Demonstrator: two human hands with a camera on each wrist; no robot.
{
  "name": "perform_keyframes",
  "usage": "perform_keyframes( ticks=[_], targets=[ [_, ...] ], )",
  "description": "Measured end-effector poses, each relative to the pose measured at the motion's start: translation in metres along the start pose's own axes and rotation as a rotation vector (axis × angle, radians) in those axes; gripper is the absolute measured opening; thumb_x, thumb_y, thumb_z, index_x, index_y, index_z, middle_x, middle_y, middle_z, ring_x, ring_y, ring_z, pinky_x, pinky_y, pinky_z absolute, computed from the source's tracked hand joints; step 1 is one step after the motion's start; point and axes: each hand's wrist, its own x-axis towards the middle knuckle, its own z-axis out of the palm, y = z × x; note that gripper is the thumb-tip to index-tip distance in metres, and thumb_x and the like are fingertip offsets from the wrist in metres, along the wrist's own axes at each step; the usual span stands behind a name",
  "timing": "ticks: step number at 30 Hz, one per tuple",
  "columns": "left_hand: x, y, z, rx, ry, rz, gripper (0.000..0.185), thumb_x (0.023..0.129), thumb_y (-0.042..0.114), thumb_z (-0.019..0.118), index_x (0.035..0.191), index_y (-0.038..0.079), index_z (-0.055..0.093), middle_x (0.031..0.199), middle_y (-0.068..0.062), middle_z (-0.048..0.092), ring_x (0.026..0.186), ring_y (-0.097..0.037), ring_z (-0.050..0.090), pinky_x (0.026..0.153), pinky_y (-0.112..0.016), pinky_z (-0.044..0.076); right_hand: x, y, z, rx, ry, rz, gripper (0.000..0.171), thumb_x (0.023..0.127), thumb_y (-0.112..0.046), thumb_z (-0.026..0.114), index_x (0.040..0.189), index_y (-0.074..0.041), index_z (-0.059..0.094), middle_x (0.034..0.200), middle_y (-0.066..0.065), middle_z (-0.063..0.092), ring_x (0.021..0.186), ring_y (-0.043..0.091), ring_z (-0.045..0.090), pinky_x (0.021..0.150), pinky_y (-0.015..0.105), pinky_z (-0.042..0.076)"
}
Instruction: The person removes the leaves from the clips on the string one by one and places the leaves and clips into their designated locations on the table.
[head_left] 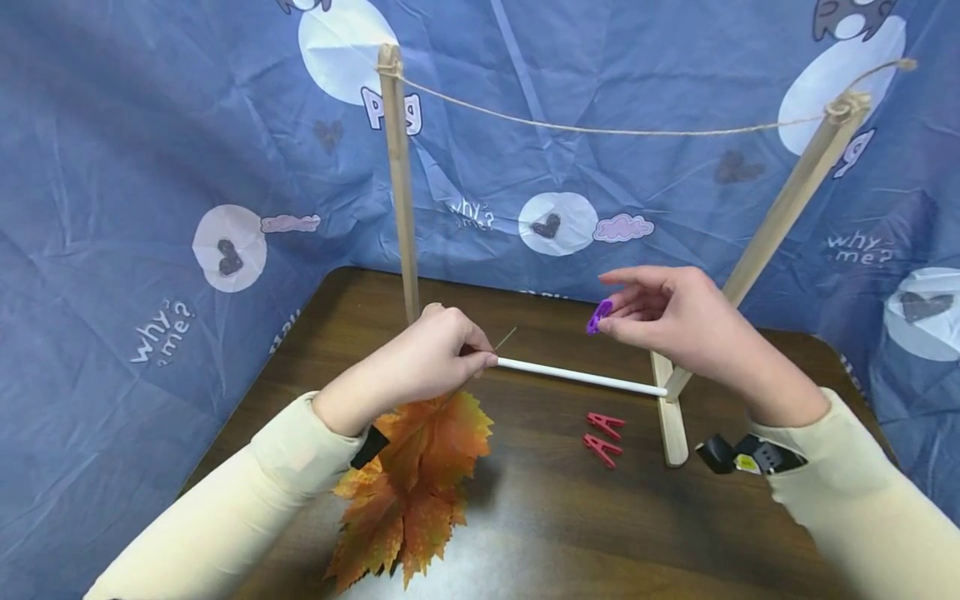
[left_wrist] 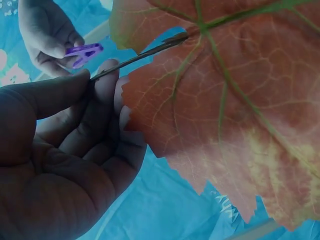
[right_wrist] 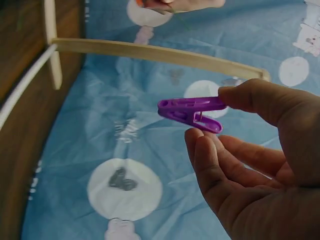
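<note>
My left hand (head_left: 442, 354) pinches the thin stem of an orange artificial maple leaf spray (head_left: 431, 450), which hangs below it over the table. The left wrist view shows the brown stem between thumb and forefinger, with the veined leaf (left_wrist: 225, 100) to the right. Off to the right, my right hand (head_left: 678, 312) holds a purple clothespin (head_left: 599, 317) in the air. Thumb and fingers pinch its handle ends in the right wrist view, where the clothespin (right_wrist: 190, 111) points left. Both hands are apart, below the string (head_left: 600, 132).
Two wooden posts (head_left: 401, 192) carry the string, knotted at their tops. A white rod (head_left: 581, 377) joins their bases low down. Two red clothespins (head_left: 603, 450) lie on the brown table (head_left: 540, 500) near the right wooden foot (head_left: 672, 433). Blue printed cloth (head_left: 465, 175) stands behind.
</note>
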Motion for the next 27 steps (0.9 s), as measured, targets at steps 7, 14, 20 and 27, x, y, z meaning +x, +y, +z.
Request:
perform_keyframes(
  ticks=[7, 14, 20, 27],
  targets=[
    [-0.003, 0.003, 0.015, -0.055, -0.094, -0.012, 0.021, 0.094, 0.007, 0.072, 0.073, 0.010, 0.074, 0.060, 0.009, 0.062, 0.057, -0.003, 0.052, 0.058, -0.026, 0.045, -0.012, 0.025, 0.018, -0.003, -0.052, 0.034, 0.028, 0.089, -0.016, 0.081, 0.114, -0.004, 0.076, 0.091, 0.002, 0.075, 0.083, 0.017, 0.071, 0.069, 0.026, 0.055],
    [-0.010, 0.003, 0.026, -0.039, -0.134, 0.012, 0.034, 0.092, 0.005, 0.073, 0.060, 0.013, 0.065, 0.052, 0.016, 0.044, 0.049, -0.001, 0.042, 0.051, -0.022, 0.037, -0.021, 0.053, 0.039, 0.031, -0.092, 0.069, 0.020, 0.084, -0.005, 0.081, 0.103, 0.001, 0.075, 0.086, 0.002, 0.073, 0.080, 0.018, 0.070, 0.067, 0.028, 0.056],
    [-0.014, 0.002, 0.039, -0.031, -0.169, 0.026, 0.030, 0.091, 0.002, 0.073, 0.063, 0.009, 0.067, 0.055, 0.013, 0.045, 0.050, 0.000, 0.037, 0.052, -0.022, 0.036, -0.030, 0.070, 0.054, 0.011, -0.100, 0.077, 0.020, 0.083, -0.006, 0.082, 0.100, 0.000, 0.075, 0.082, -0.001, 0.071, 0.075, 0.017, 0.068, 0.062, 0.029, 0.055],
    [-0.015, 0.002, 0.060, -0.032, -0.200, 0.002, 0.037, 0.091, 0.002, 0.074, 0.057, 0.012, 0.062, 0.051, 0.015, 0.040, 0.048, -0.001, 0.036, 0.050, -0.022, 0.035, -0.040, 0.085, 0.071, 0.024, -0.092, 0.089, 0.017, 0.082, -0.006, 0.082, 0.097, 0.000, 0.073, 0.079, -0.001, 0.069, 0.073, 0.017, 0.065, 0.063, 0.028, 0.054]
  ],
)
